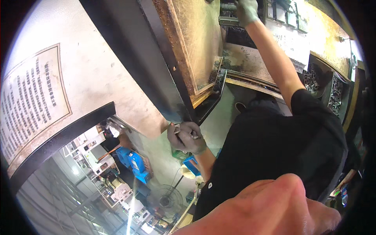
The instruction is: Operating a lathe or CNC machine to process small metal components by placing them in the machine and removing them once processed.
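My left hand (186, 137), in a grey glove, is closed on a small shiny metal piece (177, 129) just below the lower corner of a dark machine door frame (156, 70). My right arm stretches up into the machine's opening. There my right hand (246, 11), also gloved, is wrapped over a dark metal part (228, 7) at the top edge of the picture. My black shirt (274, 156) fills the lower right. A blurred skin-coloured shape (270, 211) blocks the bottom edge.
A rusty-framed, grimy window panel (196, 43) hangs beside the opening. A white machine panel with a printed notice (31, 98) fills the left. Bins of small metal parts (313, 80) sit at right. Blue machines (133, 160), a blue crate (191, 164) and a floor fan (168, 199) lie beyond.
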### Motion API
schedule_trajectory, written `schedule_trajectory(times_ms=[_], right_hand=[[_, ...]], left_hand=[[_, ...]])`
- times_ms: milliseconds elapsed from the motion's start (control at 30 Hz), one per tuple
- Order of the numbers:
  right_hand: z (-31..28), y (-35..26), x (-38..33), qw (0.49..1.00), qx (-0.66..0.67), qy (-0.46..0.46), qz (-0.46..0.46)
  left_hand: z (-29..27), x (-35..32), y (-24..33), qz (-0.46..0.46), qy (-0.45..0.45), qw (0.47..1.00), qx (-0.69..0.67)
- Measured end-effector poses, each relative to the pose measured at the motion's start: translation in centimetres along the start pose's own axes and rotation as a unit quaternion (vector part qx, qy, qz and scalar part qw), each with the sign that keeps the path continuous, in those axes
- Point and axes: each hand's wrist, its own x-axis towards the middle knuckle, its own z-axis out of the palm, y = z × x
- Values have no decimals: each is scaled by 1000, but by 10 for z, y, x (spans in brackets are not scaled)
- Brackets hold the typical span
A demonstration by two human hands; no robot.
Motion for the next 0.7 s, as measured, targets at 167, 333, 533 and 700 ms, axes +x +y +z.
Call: schedule_trajectory(times_ms=[167, 333, 533, 700], right_hand=[[-95, 22, -78, 993, -35, -114, 6], [-117, -2, -183, 972, -121, -201, 17], [-104, -18, -280, 951, -154, -264, -45], [-86, -22, -336, 897, -171, -391, -117]], left_hand=[[4, 6, 17, -173, -11, 932, -318], [7, 10, 11, -124, -55, 896, -422], [8, 0, -19, -69, -56, 860, -503], [-2, 15, -22, 48, -130, 875, -463]])
